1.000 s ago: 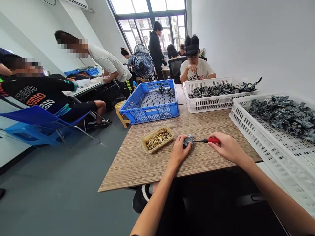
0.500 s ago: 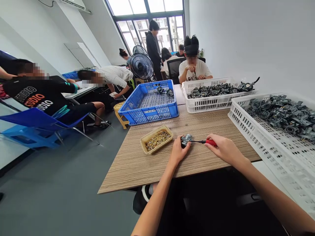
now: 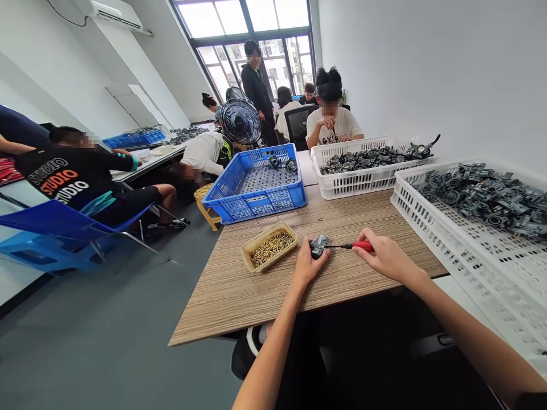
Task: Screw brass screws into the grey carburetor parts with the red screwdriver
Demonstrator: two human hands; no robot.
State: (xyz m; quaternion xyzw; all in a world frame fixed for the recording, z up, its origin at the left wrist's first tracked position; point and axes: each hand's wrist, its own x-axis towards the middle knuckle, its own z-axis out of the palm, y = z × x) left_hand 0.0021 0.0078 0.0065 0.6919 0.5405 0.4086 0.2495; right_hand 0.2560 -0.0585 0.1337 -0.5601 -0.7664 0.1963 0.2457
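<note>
Left hand (image 3: 306, 265) pinches a metal part (image 3: 320, 246) lying between both hands, while right hand (image 3: 387, 257) grips a red screwdriver (image 3: 361, 246).

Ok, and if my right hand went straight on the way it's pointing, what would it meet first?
Most likely the metal part in your left hand: your right hand points along the red screwdriver, which seems to reach it, though exact contact is unclear.
</note>
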